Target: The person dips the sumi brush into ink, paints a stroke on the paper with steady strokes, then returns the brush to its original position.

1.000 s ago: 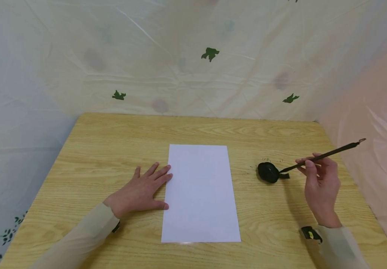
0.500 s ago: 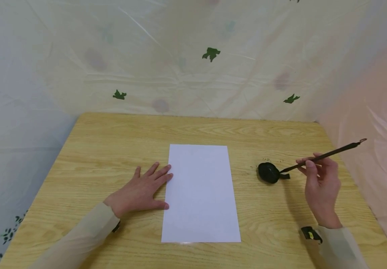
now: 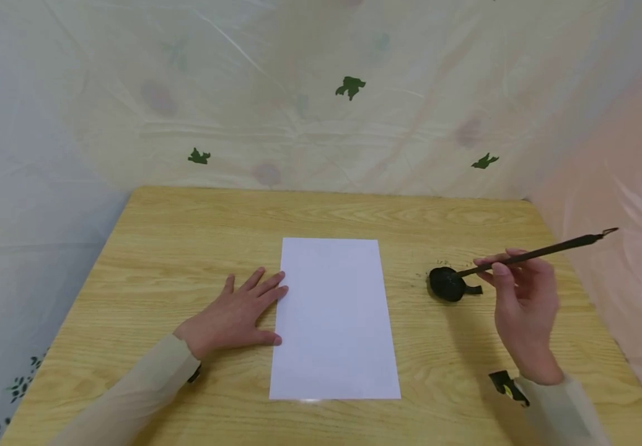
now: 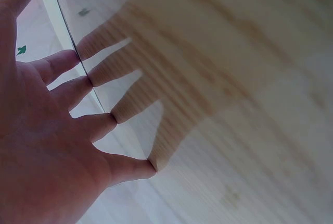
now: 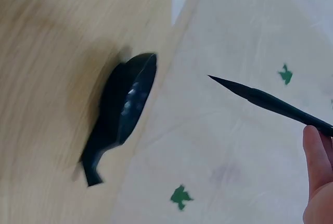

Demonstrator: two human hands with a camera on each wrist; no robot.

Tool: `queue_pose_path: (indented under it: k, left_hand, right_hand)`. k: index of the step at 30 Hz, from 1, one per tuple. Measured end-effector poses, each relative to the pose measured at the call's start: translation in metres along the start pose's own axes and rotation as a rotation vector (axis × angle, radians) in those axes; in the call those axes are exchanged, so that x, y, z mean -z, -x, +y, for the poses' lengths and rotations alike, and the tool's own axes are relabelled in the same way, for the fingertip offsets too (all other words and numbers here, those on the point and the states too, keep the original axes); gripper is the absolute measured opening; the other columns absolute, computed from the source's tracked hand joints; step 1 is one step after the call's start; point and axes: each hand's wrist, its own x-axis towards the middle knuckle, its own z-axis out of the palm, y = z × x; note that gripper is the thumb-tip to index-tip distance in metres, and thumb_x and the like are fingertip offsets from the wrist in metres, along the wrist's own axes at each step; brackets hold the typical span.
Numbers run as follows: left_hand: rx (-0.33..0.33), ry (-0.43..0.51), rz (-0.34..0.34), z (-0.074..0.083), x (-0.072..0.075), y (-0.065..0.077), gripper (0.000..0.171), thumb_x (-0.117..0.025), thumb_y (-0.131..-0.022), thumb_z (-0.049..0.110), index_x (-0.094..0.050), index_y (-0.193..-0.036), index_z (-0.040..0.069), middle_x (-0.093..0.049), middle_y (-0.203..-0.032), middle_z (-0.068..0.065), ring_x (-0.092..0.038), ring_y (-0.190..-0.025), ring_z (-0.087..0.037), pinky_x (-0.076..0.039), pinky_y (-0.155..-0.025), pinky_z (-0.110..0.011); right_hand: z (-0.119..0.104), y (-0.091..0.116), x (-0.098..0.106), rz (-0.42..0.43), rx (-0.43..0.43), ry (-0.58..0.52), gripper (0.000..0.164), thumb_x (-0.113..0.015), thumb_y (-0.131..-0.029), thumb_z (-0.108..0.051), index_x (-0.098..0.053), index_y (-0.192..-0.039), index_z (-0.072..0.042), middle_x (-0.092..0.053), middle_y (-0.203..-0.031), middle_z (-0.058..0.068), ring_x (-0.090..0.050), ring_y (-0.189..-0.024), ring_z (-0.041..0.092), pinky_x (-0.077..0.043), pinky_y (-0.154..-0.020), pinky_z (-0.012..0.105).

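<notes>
My left hand rests with spread fingers at the left edge of a white sheet of paper; in the left wrist view its fingertips press on the glossy surface. A dark calligraphy brush with a hanging loop is pinched in my right hand, thumb and fingers around its shaft. Below the brush tip sits a small black ink dish with a short handle. In the right wrist view the pointed bristles are raised apart from the dish, whose inside shines wet.
The wood-grain table carries a few dark specks just behind the dish. Pale curtains with green bird prints hang behind it and on both sides. A black band is at the right wrist.
My right hand has moved a little left, lifting the brush tip from the dish's right rim to over its bowl. The left hand and paper have stayed in place.
</notes>
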Motion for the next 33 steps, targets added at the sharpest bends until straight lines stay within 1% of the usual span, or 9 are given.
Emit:
queue_pose_path:
  k: [4,7,11,16,24,30,33]
  left_hand:
    - [0.001,0.005,0.0,0.0,0.001,0.0,0.093,-0.069,-0.09,0.065,-0.038,-0.162,0.015,-0.021,-0.172,-0.004,-0.01,-0.158,-0.039,-0.014,-0.11,-0.082]
    - [0.0,0.003,0.001,0.001,0.002,0.0,0.093,-0.07,-0.09,0.065,-0.038,-0.162,0.015,-0.021,-0.172,-0.004,-0.01,-0.158,-0.04,-0.014,-0.11,-0.082]
    - [0.001,-0.003,-0.002,0.001,0.003,-0.001,0.094,-0.069,-0.09,0.066,-0.037,-0.162,0.015,-0.02,-0.172,-0.004,-0.01,-0.158,-0.039,-0.014,-0.11,-0.081]
    - [0.004,-0.004,0.001,0.001,0.002,-0.001,0.094,-0.069,-0.089,0.067,-0.038,-0.162,0.016,-0.02,-0.172,-0.003,-0.01,-0.158,-0.039,-0.015,-0.11,-0.081]
    - [0.015,0.003,-0.007,0.001,0.0,0.0,0.094,-0.07,-0.089,0.065,-0.038,-0.162,0.015,-0.021,-0.172,-0.003,-0.009,-0.158,-0.039,-0.015,-0.11,-0.081]
    - [0.015,0.011,-0.004,0.002,0.002,0.0,0.093,-0.071,-0.089,0.064,-0.038,-0.162,0.016,-0.02,-0.172,-0.002,-0.01,-0.158,-0.038,-0.014,-0.11,-0.081]
    - [0.012,0.012,0.0,0.002,0.002,0.001,0.093,-0.071,-0.089,0.064,-0.038,-0.162,0.016,-0.02,-0.172,-0.002,-0.01,-0.158,-0.038,-0.015,-0.11,-0.081]
  right_hand:
    - [-0.01,-0.003,-0.017,-0.01,0.028,-0.139,0.028,-0.058,-0.098,0.014,-0.045,-0.12,0.027,-0.069,-0.104,0.022,-0.075,-0.097,0.023,-0.058,-0.086,0.026]
    - [-0.015,-0.005,-0.03,-0.021,0.061,-0.175,0.029,-0.06,-0.098,0.012,-0.046,-0.118,0.028,-0.069,-0.102,0.024,-0.075,-0.095,0.024,-0.059,-0.085,0.026]
    - [-0.019,-0.005,-0.046,-0.018,0.076,-0.249,0.03,-0.063,-0.096,0.011,-0.045,-0.114,0.028,-0.068,-0.1,0.025,-0.075,-0.094,0.026,-0.06,-0.083,0.027]
    - [-0.021,-0.005,-0.061,-0.038,0.097,-0.332,0.029,-0.063,-0.096,0.013,-0.045,-0.112,0.028,-0.068,-0.101,0.026,-0.076,-0.095,0.028,-0.06,-0.083,0.028]
    - [-0.019,0.001,-0.079,-0.101,0.114,-0.353,0.028,-0.063,-0.097,0.011,-0.046,-0.112,0.028,-0.068,-0.102,0.026,-0.075,-0.097,0.028,-0.06,-0.082,0.028]
    - [-0.018,0.003,-0.092,-0.135,0.113,-0.316,0.03,-0.065,-0.097,0.007,-0.048,-0.111,0.028,-0.07,-0.102,0.024,-0.076,-0.097,0.026,-0.06,-0.081,0.027]
    - [-0.018,0.004,-0.099,-0.153,0.112,-0.288,0.034,-0.067,-0.098,0.002,-0.048,-0.109,0.028,-0.071,-0.103,0.022,-0.076,-0.097,0.024,-0.06,-0.081,0.027]
